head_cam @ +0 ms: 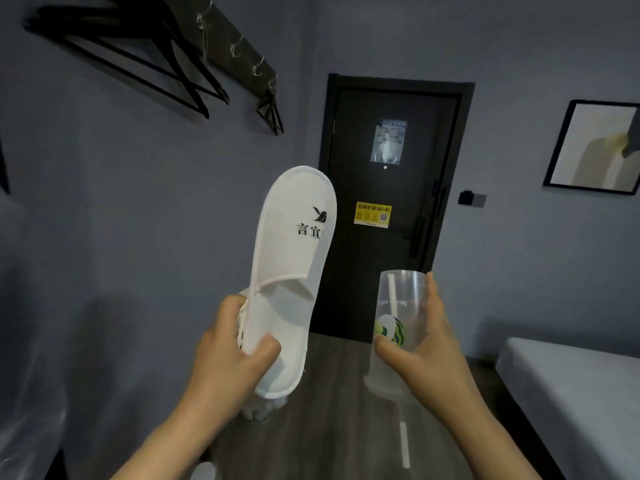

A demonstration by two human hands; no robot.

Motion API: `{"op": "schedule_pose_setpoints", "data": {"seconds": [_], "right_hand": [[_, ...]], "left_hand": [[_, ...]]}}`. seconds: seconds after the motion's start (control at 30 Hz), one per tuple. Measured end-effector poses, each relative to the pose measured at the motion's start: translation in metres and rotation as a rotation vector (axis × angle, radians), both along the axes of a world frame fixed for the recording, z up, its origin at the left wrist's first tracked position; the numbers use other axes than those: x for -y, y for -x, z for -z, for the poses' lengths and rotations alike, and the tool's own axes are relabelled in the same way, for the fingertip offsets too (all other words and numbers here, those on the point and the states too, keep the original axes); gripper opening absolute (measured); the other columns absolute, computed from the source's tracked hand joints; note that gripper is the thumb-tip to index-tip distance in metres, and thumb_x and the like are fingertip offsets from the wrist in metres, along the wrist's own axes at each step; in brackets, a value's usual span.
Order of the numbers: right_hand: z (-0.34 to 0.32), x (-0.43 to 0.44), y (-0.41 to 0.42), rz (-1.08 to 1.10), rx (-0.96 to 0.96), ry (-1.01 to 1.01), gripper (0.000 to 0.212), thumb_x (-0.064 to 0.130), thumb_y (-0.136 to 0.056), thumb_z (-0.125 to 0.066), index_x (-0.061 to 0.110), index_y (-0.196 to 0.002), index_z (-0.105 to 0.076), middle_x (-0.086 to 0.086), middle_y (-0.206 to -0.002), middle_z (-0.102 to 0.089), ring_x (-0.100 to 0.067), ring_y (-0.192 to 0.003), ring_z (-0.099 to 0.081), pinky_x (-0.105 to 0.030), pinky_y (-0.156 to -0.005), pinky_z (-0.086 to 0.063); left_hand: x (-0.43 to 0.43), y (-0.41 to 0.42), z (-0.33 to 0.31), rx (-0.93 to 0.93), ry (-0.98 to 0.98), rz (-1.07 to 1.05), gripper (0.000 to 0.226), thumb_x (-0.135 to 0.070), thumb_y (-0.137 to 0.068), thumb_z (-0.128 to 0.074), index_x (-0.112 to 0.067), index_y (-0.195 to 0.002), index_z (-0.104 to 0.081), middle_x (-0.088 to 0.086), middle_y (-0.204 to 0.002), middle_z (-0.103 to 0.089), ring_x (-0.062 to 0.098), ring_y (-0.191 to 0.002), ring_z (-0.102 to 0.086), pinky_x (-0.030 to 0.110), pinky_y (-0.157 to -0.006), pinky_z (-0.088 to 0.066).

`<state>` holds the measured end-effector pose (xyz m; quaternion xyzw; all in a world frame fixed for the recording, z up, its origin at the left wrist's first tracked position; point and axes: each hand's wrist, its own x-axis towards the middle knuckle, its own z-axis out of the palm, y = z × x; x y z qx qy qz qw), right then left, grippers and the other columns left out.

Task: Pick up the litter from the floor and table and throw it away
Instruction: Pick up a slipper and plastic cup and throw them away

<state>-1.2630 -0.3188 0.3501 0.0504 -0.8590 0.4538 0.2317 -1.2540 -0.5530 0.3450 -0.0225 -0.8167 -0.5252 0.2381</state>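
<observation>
My left hand (pixel 232 351) grips white disposable slippers (pixel 291 271) by the heel end, toe pointing up; a black logo and characters are printed on the front one, and the edge of a second slipper shows behind it. My right hand (pixel 426 355) holds a clear plastic cup (pixel 398 313) upside down, fingers wrapped round its side. The cup has a green and white print and a white straw inside. Both hands are raised at chest height in front of me.
A black door (pixel 391 188) with a yellow sticker stands straight ahead. A white bed (pixel 571 386) fills the lower right. Black hangers (pixel 145 60) hang from a rail at the upper left. The floor (pixel 346 410) is dark wood. A framed picture (pixel 595 147) hangs on the right wall.
</observation>
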Motion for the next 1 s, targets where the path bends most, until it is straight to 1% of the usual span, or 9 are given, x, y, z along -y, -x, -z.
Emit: {"op": "schedule_pose_setpoints", "data": {"seconds": [0.2,0.33,0.47,0.57,0.67,0.77,0.83,0.87,1.0], "right_hand": [[0.011,-0.017,0.134,-0.035,-0.025,0.025,0.112,0.035,-0.073,-0.073,0.051,-0.146,0.01,0.012,-0.154,-0.021,-0.015,-0.132,-0.038,-0.047,-0.101,-0.046],[0.006,-0.034,0.227,-0.055,-0.039,0.065,0.112,0.027,-0.077,-0.075,0.043,-0.15,0.009,0.009,-0.152,-0.023,-0.006,-0.119,-0.037,-0.033,-0.093,-0.046],[0.006,-0.045,0.312,-0.075,-0.023,0.05,0.113,0.03,-0.075,-0.076,0.044,-0.149,0.009,0.005,-0.151,-0.029,-0.015,-0.124,-0.043,-0.039,-0.096,-0.048],[0.012,-0.045,0.371,-0.105,0.003,0.033,0.112,0.031,-0.073,-0.077,0.043,-0.15,0.005,0.007,-0.151,-0.029,-0.014,-0.128,-0.041,-0.037,-0.098,-0.045],[0.024,-0.038,0.43,-0.126,0.005,0.013,0.11,0.034,-0.072,-0.078,0.039,-0.151,0.0,0.008,-0.153,-0.024,-0.012,-0.134,-0.033,-0.037,-0.102,-0.039],[0.039,-0.024,0.488,-0.129,0.068,0.043,0.109,0.045,-0.065,-0.079,0.041,-0.149,-0.01,0.008,-0.145,-0.033,-0.011,-0.126,-0.039,-0.039,-0.1,-0.044],[0.048,-0.012,0.53,-0.113,0.075,0.047,0.094,0.053,-0.057,-0.075,0.046,-0.136,-0.024,0.012,-0.133,-0.043,-0.012,-0.119,-0.047,-0.042,-0.092,-0.051],[0.052,-0.006,0.551,-0.111,0.085,0.052,0.087,0.05,-0.058,-0.076,0.049,-0.129,-0.026,0.012,-0.127,-0.046,-0.011,-0.113,-0.051,-0.04,-0.087,-0.053],[0.059,0.021,0.639,-0.102,0.146,0.064,0.083,0.036,-0.063,-0.081,0.046,-0.124,-0.026,0.012,-0.116,-0.05,-0.011,-0.095,-0.058,-0.028,-0.069,-0.054]], "left_hand": [[-0.012,0.129,0.009,-0.024,0.002,-0.03,0.031,-0.011,-0.078,-0.065,-0.031,-0.09,-0.045,-0.011,-0.083,-0.061,0.006,-0.074,-0.057,0.024,-0.054,-0.04],[-0.028,0.214,0.005,-0.016,0.013,-0.067,0.031,-0.008,-0.077,-0.066,-0.029,-0.09,-0.047,-0.007,-0.082,-0.062,0.008,-0.073,-0.058,0.024,-0.054,-0.041],[-0.032,0.295,0.008,-0.025,0.032,-0.095,0.031,-0.008,-0.078,-0.067,-0.029,-0.087,-0.046,-0.003,-0.081,-0.062,0.009,-0.071,-0.058,0.025,-0.054,-0.041],[-0.027,0.352,0.017,-0.006,0.037,-0.106,0.03,-0.011,-0.078,-0.068,-0.027,-0.087,-0.045,0.0,-0.081,-0.061,0.012,-0.071,-0.058,0.026,-0.054,-0.043],[-0.019,0.408,0.029,0.004,0.012,-0.12,0.027,-0.026,-0.071,-0.067,-0.026,-0.087,-0.046,-0.001,-0.077,-0.061,0.012,-0.069,-0.058,0.028,-0.055,-0.044],[-0.009,0.469,0.042,0.003,0.01,-0.131,0.027,-0.018,-0.074,-0.07,-0.024,-0.084,-0.045,-0.001,-0.075,-0.06,0.008,-0.065,-0.056,0.019,-0.051,-0.041],[0.0,0.512,0.049,-0.003,0.03,-0.13,0.03,-0.008,-0.077,-0.069,-0.025,-0.083,-0.044,-0.002,-0.075,-0.06,0.007,-0.063,-0.055,0.013,-0.049,-0.04],[0.005,0.533,0.051,-0.005,0.037,-0.128,0.031,-0.007,-0.077,-0.069,-0.025,-0.083,-0.044,-0.002,-0.075,-0.06,0.006,-0.062,-0.055,0.011,-0.049,-0.04],[0.034,0.618,0.056,0.025,0.039,-0.138,0.026,-0.008,-0.078,-0.068,-0.016,-0.089,-0.045,0.0,-0.074,-0.058,0.007,-0.06,-0.052,0.009,-0.05,-0.04]]}}
